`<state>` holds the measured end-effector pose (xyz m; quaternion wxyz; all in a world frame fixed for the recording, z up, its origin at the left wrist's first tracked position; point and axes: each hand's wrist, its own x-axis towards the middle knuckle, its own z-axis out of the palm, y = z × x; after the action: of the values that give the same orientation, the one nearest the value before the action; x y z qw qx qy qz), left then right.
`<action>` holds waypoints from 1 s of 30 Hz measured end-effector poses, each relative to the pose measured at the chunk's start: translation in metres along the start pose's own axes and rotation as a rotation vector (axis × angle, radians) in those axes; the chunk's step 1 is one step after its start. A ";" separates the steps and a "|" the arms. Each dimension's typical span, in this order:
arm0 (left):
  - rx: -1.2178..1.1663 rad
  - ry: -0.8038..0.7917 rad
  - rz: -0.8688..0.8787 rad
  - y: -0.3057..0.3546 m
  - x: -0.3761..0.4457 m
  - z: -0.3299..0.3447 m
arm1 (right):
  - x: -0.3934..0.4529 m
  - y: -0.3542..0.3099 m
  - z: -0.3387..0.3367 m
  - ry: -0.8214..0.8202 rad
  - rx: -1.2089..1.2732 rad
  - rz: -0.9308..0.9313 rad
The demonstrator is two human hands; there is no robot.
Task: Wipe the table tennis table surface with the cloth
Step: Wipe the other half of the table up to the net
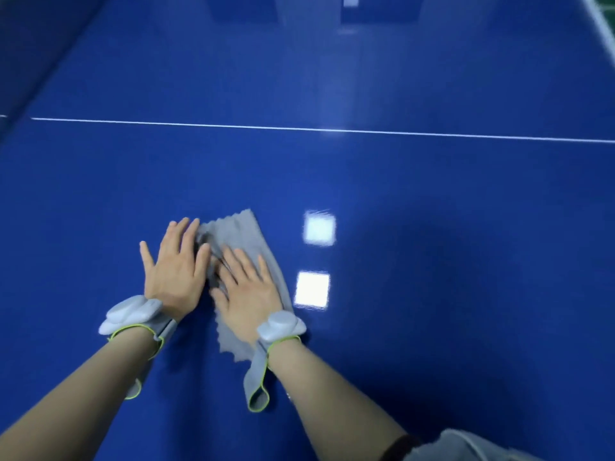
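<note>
A grey cloth (240,231) with a zigzag edge lies on the glossy blue table tennis table (449,211), in the near middle. My right hand (248,291) lies flat on the cloth, palm down, fingers spread. My left hand (174,271) lies flat beside it, mostly on the bare table, with its fingertips touching the cloth's left edge. The cloth is bunched into wrinkles between the two hands. Neither hand curls around the cloth. Both wrists carry grey strapped bands.
A thin white line (332,129) crosses the table beyond the hands. Two bright square light reflections (312,289) shine just right of the cloth. A white-edged net (599,18) shows at the top right corner. The table's left edge runs along the upper left.
</note>
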<state>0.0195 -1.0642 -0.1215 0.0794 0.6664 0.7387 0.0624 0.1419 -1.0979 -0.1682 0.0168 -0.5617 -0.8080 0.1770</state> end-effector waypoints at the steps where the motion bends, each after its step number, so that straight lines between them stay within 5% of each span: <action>1: -0.003 -0.005 0.004 0.005 -0.007 -0.001 | -0.017 0.010 -0.003 -0.031 0.022 0.015; 11: 0.072 -0.067 0.332 0.095 -0.065 -0.014 | -0.153 0.170 -0.027 0.175 0.044 0.356; 16: 0.125 -0.052 0.358 0.114 -0.087 -0.024 | -0.215 0.236 -0.043 0.241 0.044 0.615; 30: 0.097 -0.115 0.411 0.149 -0.129 0.002 | -0.291 0.195 -0.006 0.389 0.143 0.962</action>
<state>0.1774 -1.1766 -0.0892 0.0746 0.8085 0.5838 0.0036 0.4258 -1.3022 -0.1722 0.1218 -0.8893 -0.4264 0.1118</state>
